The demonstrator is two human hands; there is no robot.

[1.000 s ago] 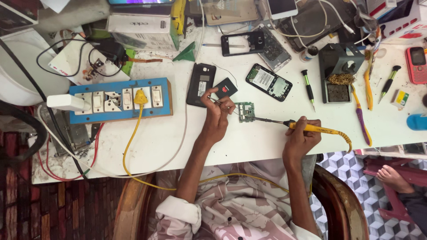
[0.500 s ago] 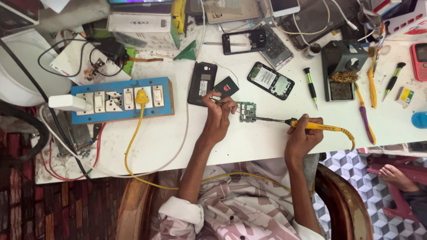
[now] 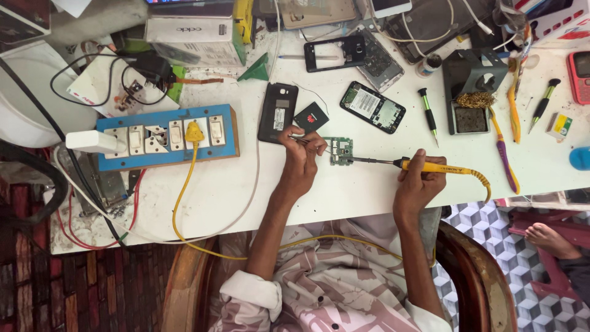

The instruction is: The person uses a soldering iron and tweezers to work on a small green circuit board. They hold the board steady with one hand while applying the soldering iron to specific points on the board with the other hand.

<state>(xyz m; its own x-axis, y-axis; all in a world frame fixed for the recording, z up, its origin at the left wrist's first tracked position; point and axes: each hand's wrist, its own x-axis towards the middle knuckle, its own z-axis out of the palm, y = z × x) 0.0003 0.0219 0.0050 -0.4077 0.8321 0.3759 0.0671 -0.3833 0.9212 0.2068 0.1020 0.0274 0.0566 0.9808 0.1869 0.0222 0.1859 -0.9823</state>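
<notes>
White bench (image 3: 344,197) w/ blue power strip (image 3: 166,136), phones, circuit board (image 3: 340,150), tools.

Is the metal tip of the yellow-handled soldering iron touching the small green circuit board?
Touching: the head view shows the soldering iron tip ending on the circuit board edge.

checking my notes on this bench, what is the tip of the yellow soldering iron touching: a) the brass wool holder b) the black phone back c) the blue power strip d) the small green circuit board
d: the right hand holds the yellow soldering iron with its tip on the small green circuit board, which the left hand steadies.
</notes>
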